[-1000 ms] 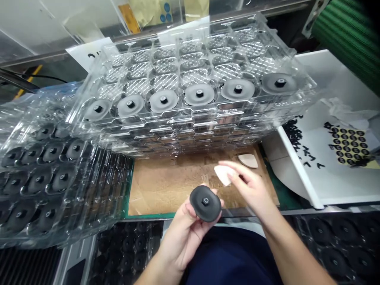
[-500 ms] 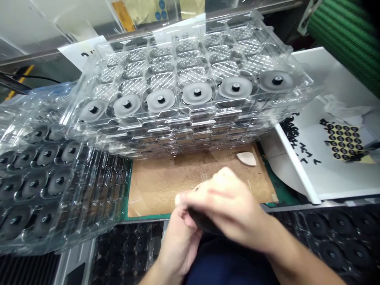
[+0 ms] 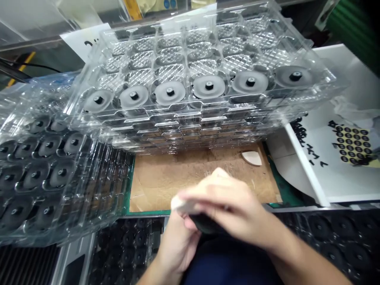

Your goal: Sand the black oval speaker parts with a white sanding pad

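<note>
My left hand (image 3: 177, 244) grips a black round disc part (image 3: 204, 225) from below, close to my lap. Most of the disc is hidden. My right hand (image 3: 228, 208) lies over it, fingers closed on a small white piece (image 3: 177, 204) pressed against the disc's top. Just beyond my hands lies a brown cardboard sheet (image 3: 178, 178) on a green mat. A stack of clear plastic trays (image 3: 192, 118) stands behind it; the top tray's front row holds several grey discs (image 3: 209, 86).
Clear trays of black discs (image 3: 44, 158) lie at the left. A white board (image 3: 326, 150) at the right carries a yellow sheet of black round stickers (image 3: 353, 144). A pale wedge-shaped piece (image 3: 252, 157) rests on the cardboard. More black parts fill trays below the bench edge (image 3: 130, 241).
A second ago my right hand held the white piece apart from the exposed disc. It has since moved left over the disc, covering it, and is blurred with motion.
</note>
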Demonstrator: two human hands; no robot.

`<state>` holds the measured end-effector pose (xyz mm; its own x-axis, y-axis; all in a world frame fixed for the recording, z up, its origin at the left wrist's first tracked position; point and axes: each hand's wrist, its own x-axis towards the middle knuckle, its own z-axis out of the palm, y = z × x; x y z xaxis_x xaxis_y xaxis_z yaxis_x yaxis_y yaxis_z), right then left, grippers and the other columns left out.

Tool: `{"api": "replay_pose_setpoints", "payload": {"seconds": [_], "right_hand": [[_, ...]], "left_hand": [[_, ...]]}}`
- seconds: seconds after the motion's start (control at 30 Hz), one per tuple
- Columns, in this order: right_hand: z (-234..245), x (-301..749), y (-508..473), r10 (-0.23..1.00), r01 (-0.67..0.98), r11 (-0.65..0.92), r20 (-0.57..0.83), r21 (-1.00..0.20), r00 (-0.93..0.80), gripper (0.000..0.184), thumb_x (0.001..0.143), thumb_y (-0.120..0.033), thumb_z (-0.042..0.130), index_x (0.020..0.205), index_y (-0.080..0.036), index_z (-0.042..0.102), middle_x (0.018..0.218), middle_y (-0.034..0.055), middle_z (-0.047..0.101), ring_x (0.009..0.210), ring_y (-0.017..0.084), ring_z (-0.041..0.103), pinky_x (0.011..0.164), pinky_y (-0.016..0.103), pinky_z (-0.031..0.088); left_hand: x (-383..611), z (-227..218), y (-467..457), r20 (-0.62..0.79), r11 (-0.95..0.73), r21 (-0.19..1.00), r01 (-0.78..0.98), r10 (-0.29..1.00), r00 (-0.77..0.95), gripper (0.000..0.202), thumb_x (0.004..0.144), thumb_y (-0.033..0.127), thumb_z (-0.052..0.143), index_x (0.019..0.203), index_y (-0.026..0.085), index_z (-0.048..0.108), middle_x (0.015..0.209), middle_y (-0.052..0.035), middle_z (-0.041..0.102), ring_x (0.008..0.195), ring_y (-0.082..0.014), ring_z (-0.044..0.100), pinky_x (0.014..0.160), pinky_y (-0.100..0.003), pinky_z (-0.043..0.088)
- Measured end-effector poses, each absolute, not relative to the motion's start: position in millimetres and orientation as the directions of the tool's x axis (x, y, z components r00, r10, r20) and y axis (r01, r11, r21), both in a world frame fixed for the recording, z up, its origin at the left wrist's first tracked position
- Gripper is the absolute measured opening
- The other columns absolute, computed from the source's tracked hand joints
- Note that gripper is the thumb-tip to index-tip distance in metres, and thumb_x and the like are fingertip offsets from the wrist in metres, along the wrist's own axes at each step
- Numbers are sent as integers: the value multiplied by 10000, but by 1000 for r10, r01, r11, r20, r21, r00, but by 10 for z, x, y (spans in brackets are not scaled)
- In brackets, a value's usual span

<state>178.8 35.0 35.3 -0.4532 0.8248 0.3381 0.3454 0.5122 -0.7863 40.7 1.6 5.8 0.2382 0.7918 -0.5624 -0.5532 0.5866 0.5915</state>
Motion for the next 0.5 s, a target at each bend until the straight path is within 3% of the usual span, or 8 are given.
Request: {"api": "replay_pose_setpoints", "payload": {"seconds": [0.1,0.23,0.3,0.37,0.43,0.5], "right_hand": [[315,1744,361,884,557,465,327,-689,-333,268,958,-146,410,1120,-140,624,853,42,702,741,138,597,688,299,341],[289,1691,370,818,315,515,348,-797,-458,252,957,-144,427,1119,-174,618,917,5,712,788,106,613,710,270,371],[299,1662,368,865,388,464,313,-796,-392,239,949,-153,452,1119,-176,620,963,12,712,834,117,618,730,278,368],[329,1627,361,883,502,465,338,-729,-327,257,952,-145,431,1119,-143,626,869,33,710,754,134,609,684,298,352],[351,1603,370,833,423,538,384,-729,-398,279,956,-126,398,1108,-134,633,807,29,703,704,126,604,657,292,358],[320,1616,417,810,302,545,397,-782,-433,263,953,-137,421,1101,-171,635,882,11,720,765,112,625,696,271,391]], "left_hand": [[396,44,31,-575,592,571,-569,783,238,322,542,367,838,780,184,720,738,2,671,693,-127,590,667,-207,501],[366,20,31,-579,578,557,-597,785,221,250,589,305,820,792,195,724,761,-4,680,719,-136,611,683,-210,507],[347,15,35,-587,570,544,-616,783,207,263,593,295,821,816,191,728,765,9,686,709,-106,604,682,-170,498],[331,25,43,-593,578,523,-627,775,220,188,603,251,817,752,181,726,709,30,676,641,-73,581,629,-134,484],[321,45,52,-593,586,499,-638,768,241,131,614,237,810,686,178,717,682,34,673,617,-69,585,604,-131,486],[311,63,61,-586,570,489,-660,775,234,168,587,281,824,685,188,724,705,29,695,665,-82,623,638,-126,498]]}}
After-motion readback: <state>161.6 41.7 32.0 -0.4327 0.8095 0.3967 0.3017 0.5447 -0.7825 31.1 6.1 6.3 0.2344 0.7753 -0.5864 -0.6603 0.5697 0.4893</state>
